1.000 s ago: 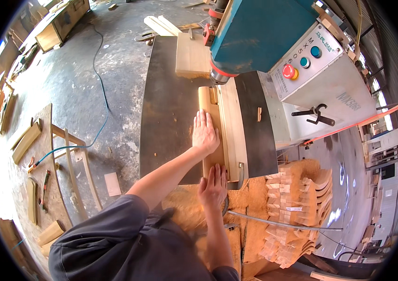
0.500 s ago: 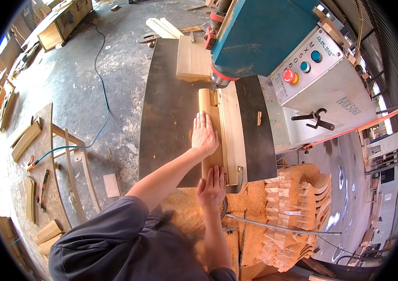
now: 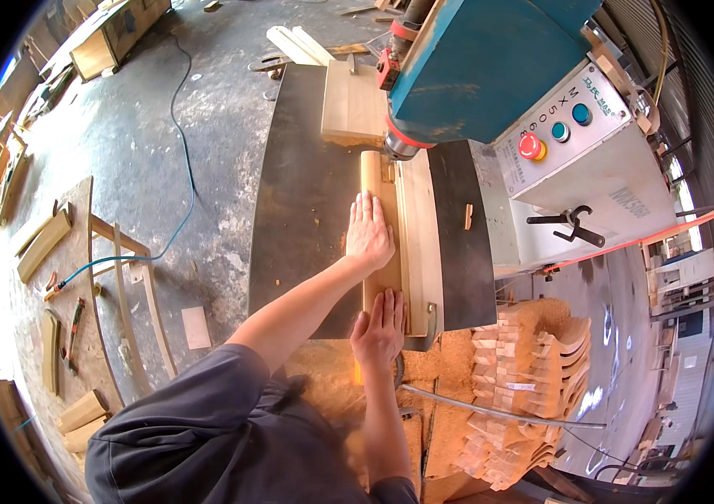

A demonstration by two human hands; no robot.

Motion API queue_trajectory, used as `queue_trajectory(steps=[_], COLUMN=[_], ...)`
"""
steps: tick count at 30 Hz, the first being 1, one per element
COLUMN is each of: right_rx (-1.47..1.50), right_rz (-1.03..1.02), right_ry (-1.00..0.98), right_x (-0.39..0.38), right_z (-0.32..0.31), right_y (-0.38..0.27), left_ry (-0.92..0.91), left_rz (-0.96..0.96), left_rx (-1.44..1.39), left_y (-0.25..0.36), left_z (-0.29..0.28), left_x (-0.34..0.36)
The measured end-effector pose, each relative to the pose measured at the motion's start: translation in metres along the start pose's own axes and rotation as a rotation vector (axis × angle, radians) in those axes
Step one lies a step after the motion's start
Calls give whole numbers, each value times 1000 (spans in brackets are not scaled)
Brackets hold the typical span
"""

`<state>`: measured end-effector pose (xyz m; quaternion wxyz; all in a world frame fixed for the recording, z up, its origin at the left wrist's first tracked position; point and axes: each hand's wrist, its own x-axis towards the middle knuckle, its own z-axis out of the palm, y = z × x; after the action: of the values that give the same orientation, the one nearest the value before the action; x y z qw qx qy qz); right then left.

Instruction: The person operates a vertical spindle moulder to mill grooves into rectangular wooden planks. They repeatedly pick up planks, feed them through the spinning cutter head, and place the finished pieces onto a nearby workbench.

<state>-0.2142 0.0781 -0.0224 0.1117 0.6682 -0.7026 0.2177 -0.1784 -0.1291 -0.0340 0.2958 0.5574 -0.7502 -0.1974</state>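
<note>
A long rounded wooden workpiece (image 3: 383,282) lies lengthwise on the dark metal machine table (image 3: 298,210), against a pale wooden fence (image 3: 421,244). A cut-out slot (image 3: 387,171) shows near its far end, just below the spindle head (image 3: 401,149). My left hand (image 3: 370,235) rests flat on the middle of the workpiece, fingers stretched toward the far end. My right hand (image 3: 379,329) lies at the near end, fingers straight on the wood and thumb at its left side. The palm hides that end. Whether a cutter touches the wood cannot be seen.
A wooden board (image 3: 352,105) lies at the table's far side. Right of the spindle stands the control box (image 3: 571,126) with a red stop button (image 3: 531,146). Stacked curved wood pieces (image 3: 525,378) sit in sawdust at lower right. A workbench (image 3: 80,277) stands left.
The workpiece has slid slightly away from me along the fence, both hands moving with it. The view has shifted a little.
</note>
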Motion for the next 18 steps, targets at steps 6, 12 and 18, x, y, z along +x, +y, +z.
queue_trajectory(steps=[6,12,18], right_rx=[-1,0,8], right_rz=[2,-5,4], right_ry=[-7,1,8], right_x=[12,27,35], right_z=[6,14,18], right_y=[0,1,0], left_ry=[26,10,32], left_rz=[4,0,1], left_rx=[11,34,28], left_y=[-5,-8,-11], left_z=[3,2,5], left_x=[14,30,40])
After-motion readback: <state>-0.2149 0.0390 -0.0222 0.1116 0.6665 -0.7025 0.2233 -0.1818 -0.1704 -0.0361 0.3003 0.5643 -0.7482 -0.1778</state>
